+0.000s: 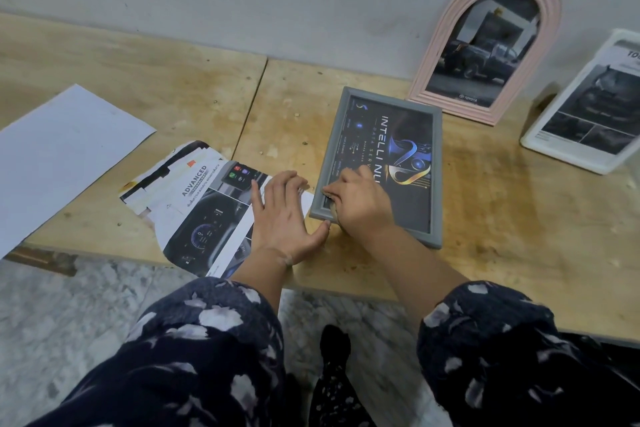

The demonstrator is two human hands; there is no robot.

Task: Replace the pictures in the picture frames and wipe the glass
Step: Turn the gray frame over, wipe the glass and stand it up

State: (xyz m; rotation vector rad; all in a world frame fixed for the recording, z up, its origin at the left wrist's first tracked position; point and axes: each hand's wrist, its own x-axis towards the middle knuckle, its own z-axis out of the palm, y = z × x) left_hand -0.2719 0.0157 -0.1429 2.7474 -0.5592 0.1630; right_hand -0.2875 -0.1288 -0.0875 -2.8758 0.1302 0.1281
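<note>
The grey rectangular picture frame (381, 163) lay flat on the worn wooden tabletop (502, 204), glass up, holding a dark blue-and-gold poster (398, 156) (its lettering ran sideways to the viewer). The right hand (360, 201) rested on the frame's near left corner, fingers curled over a small wad that looked like cloth (333, 206), mostly hidden, pressed to the glass. The left hand (284, 215) lay flat, fingers spread, on a torn car brochure page (204, 211), thumb tip touching the frame's edge. A blank white sheet (62, 156) lay further left. A pink arched frame (491, 45) leaned on the wall; a white frame (585, 107) stood tilted at right.
</note>
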